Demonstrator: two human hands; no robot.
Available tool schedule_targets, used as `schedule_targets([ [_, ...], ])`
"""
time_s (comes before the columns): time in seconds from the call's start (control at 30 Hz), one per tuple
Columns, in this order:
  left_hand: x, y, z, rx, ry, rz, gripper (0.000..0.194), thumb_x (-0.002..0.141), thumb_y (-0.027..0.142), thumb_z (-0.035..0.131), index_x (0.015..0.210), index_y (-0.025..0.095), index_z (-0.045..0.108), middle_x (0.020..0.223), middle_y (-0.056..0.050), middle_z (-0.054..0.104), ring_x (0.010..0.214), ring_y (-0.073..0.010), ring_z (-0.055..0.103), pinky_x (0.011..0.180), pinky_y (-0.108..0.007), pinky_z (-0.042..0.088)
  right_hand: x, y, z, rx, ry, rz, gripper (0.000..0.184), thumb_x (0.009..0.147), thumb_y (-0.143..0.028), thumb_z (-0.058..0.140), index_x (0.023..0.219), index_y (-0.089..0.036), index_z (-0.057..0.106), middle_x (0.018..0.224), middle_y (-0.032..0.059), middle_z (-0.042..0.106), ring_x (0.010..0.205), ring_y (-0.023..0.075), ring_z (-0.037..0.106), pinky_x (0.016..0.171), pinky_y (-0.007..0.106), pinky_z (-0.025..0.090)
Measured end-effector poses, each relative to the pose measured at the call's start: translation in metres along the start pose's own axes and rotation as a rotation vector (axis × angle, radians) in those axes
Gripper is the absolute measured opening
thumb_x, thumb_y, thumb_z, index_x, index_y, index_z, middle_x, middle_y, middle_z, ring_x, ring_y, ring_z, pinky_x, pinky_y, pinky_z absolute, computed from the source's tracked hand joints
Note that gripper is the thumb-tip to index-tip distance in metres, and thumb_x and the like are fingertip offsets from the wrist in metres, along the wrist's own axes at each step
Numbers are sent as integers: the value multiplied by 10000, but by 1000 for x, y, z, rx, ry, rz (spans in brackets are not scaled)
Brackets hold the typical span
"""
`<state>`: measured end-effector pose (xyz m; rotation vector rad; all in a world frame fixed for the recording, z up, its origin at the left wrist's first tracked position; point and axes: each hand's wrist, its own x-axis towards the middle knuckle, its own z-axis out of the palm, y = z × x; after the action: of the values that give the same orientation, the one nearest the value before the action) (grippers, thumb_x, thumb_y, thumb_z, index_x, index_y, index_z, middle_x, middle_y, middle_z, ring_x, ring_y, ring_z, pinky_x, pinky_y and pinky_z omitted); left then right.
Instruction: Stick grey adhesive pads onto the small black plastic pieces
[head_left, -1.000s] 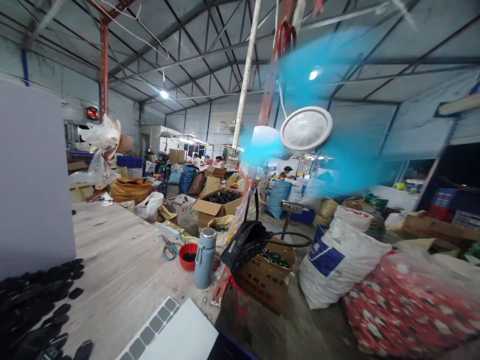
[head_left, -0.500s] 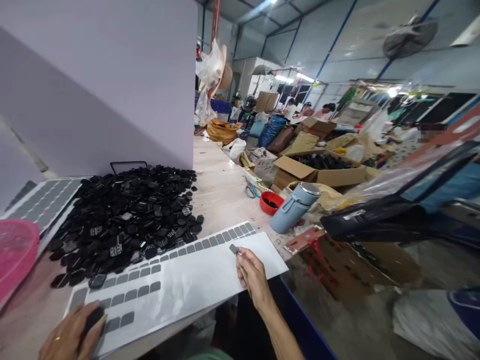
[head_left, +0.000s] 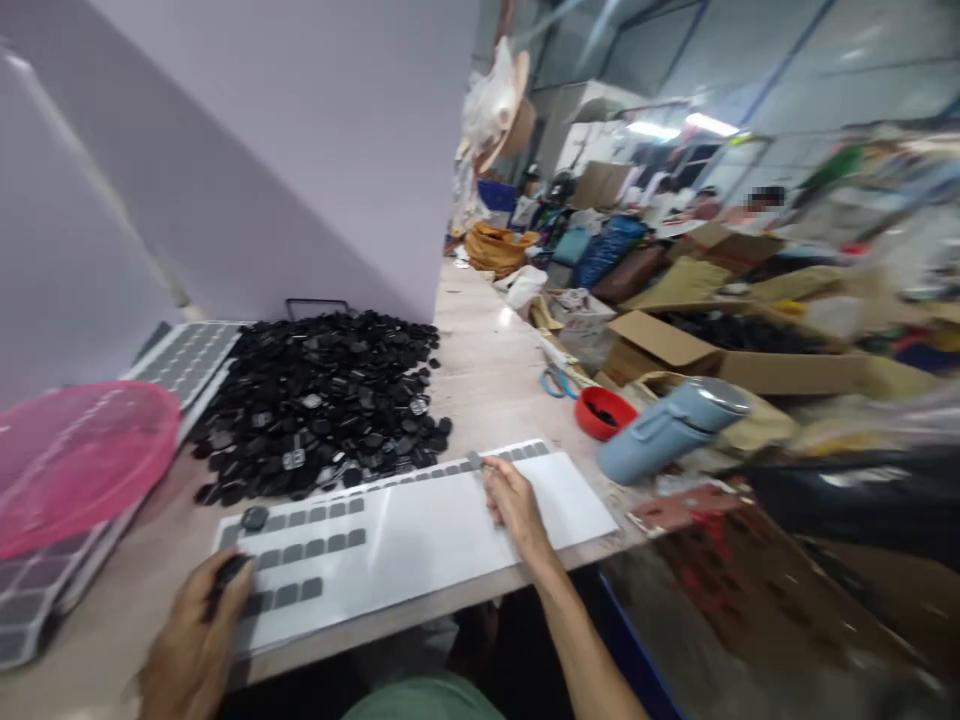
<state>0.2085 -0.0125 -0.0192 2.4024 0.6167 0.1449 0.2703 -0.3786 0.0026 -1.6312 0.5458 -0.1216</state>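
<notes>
Pinching grey piece (head_left: 475, 460) in right hand (head_left: 517, 505) at far edge of sheet (head_left: 427, 530). Gripping black piece (head_left: 223, 575) in left hand (head_left: 196, 620) at sheet's left end. With black pile (head_left: 330, 400) behind sheet, red bowl (head_left: 591, 424) and bottle (head_left: 656, 437) off its far right corner.

I see a white sheet (head_left: 450, 530) lying flat, with rows of grey patches (head_left: 314, 548) and a big bare part. The right hand (head_left: 517, 505) pinches a small grey bit (head_left: 475, 459). The left hand (head_left: 191, 630) holds a black piece (head_left: 229, 573); another black piece (head_left: 254, 519) lies on the sheet.
</notes>
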Motion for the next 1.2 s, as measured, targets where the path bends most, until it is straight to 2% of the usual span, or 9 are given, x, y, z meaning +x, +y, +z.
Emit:
schedule_targets([
  [0.17, -14, 28, 10, -288, -91, 43, 531, 786, 601, 478, 1154, 230, 568, 1204, -70, 609, 1120, -272, 564, 1004, -423, 408, 16, 2, -10, -28, 40, -34, 558, 665, -460, 593, 1105, -117, 584, 600, -50, 495, 478, 99, 456, 347, 162, 324],
  [0.27, -23, 36, 13, -385, -155, 57, 510, 788, 573, 515, 1152, 220, 565, 1185, -79, 608, 1123, -273, 550, 1007, -438, 392, 18, -1, -18, -48, 68, -55, 545, 671, -472, 604, 1090, -124, 584, 621, -41, 506, 511, 105, 470, 372, 165, 340],
  [0.4, -32, 53, 7, -503, -135, 64, 488, 756, 517, 616, 1142, 221, 575, 1133, -65, 619, 1081, -265, 558, 961, -401, 408, 4, -7, -13, -55, 13, -59, 528, 691, -493, 619, 1083, -141, 582, 654, -31, 522, 513, 108, 474, 370, 174, 344],
  [0.43, -34, 59, 6, -570, -177, 61, 485, 752, 494, 638, 1147, 222, 570, 1096, -58, 631, 1026, -247, 580, 919, -376, 431, -4, -7, -9, -52, -15, -56, 520, 698, -499, 624, 1075, -145, 583, 646, -32, 522, 505, 109, 471, 367, 176, 342],
  [0.57, -39, 86, 9, -939, -517, -30, 474, 728, 372, 715, 1135, 201, 542, 912, -26, 661, 704, -135, 616, 654, -249, 460, -43, -7, 13, -55, -219, -7, 485, 732, -543, 623, 1026, -159, 590, 531, -58, 478, 437, 103, 412, 353, 178, 307],
  [0.67, -42, 102, 14, -1079, -651, -118, 483, 677, 291, 767, 1090, 180, 542, 865, -21, 662, 622, -104, 614, 569, -208, 422, -70, -8, 26, -67, -393, -8, 442, 790, -563, 575, 1005, -177, 591, 513, -65, 456, 416, 94, 383, 361, 177, 277],
  [0.8, -44, 111, 15, -1119, -759, -150, 508, 648, 250, 791, 1080, 174, 534, 856, -25, 671, 612, -107, 630, 571, -210, 438, -89, -14, 35, -126, -544, -145, 353, 880, -505, 514, 1017, -190, 595, 607, -43, 490, 495, 104, 442, 441, 199, 357],
  [1.0, -46, 116, 11, -1064, -883, -124, 434, 651, 275, 789, 1005, 155, 567, 829, -35, 685, 539, -98, 623, 508, -194, 430, -96, -22, 38, -269, -546, -397, 247, 947, -389, 471, 1051, -207, 602, 841, 16, 638, 743, 154, 590, 645, 229, 460],
  [1.2, -50, 123, 10, -1015, -945, -190, 434, 620, 248, 784, 986, 168, 563, 806, -1, 678, 499, -80, 605, 495, -187, 435, -102, -26, 38, -353, -570, -595, 206, 976, -264, 427, 1103, -227, 585, 991, 29, 641, 874, 149, 614, 765, 235, 461],
])
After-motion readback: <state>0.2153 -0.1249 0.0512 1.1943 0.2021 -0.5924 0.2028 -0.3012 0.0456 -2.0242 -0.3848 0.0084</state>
